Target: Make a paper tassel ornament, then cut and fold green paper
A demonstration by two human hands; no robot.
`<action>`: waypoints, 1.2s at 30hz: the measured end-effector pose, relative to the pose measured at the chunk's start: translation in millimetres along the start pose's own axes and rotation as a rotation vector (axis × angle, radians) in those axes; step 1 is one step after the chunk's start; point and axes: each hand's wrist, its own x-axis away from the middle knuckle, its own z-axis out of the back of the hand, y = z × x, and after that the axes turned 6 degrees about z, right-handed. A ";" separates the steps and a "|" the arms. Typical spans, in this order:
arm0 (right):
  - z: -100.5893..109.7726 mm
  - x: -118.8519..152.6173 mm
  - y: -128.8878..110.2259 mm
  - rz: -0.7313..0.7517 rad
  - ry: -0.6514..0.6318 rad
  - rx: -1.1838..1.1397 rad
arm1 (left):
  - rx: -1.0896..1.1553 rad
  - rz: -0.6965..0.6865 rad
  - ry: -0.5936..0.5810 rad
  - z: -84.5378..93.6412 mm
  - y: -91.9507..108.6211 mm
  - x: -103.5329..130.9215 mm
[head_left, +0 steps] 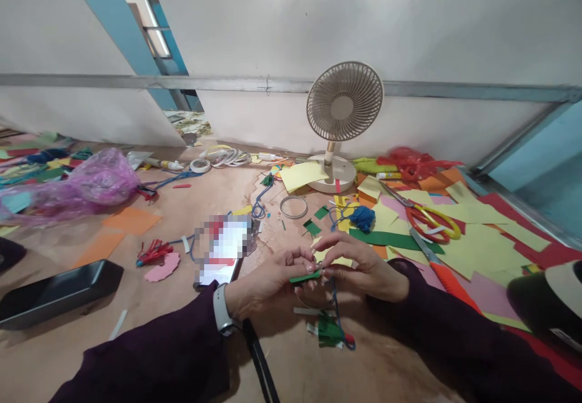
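Observation:
My left hand (pixel 275 279), with a pale watch on its wrist, pinches a small green paper piece (pixel 304 277) above the table. Beside it, my right hand (pixel 359 266) has its fingertips pressed together at the upper right end of that piece; what lies between them is too small to name. A blue cord (pixel 335 303) hangs down just under my hands, near a green fringed paper (pixel 330 329) and a red bit (pixel 349 339) on the tabletop. A ball of blue yarn (pixel 362 217) rests behind my right hand.
A fan (pixel 342 107) stands at the back. Scissors (pixel 425 218) and an orange-handled cutter (pixel 448 279) lie on coloured paper at right. A phone (pixel 227 248), a black case (pixel 59 291), a red tassel (pixel 157 250) and a pink plastic bag (pixel 107 179) are at left.

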 end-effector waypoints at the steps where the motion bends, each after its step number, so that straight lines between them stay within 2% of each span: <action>1: -0.7 0.1 -0.1 0.003 0.014 0.012 | 0.002 -0.015 -0.007 0.8 -0.8 -0.5; 12: -12.3 5.5 0.9 0.151 0.187 0.167 | 0.091 -0.062 0.012 -4.0 -2.2 -0.5; 16: -10.4 6.0 1.5 0.151 0.147 0.170 | 0.114 -0.112 -0.015 -6.9 -0.1 0.7; 21: -12.7 7.2 3.5 0.189 0.132 0.126 | 0.107 -0.054 0.000 -8.6 -1.7 1.5; 26: -17.6 7.6 0.5 0.154 0.170 0.141 | 0.106 0.010 -0.073 -5.5 -5.0 1.4; 30: -18.8 7.0 -1.0 0.161 0.190 0.161 | 0.114 0.091 -0.088 -1.9 -3.5 1.3; 32: -18.9 6.8 -0.8 0.158 0.201 0.168 | 0.048 0.068 -0.083 -1.5 -1.9 2.4; 36: -20.0 6.9 -0.2 0.134 0.230 0.181 | -0.228 -0.085 -0.029 -0.1 -0.4 4.1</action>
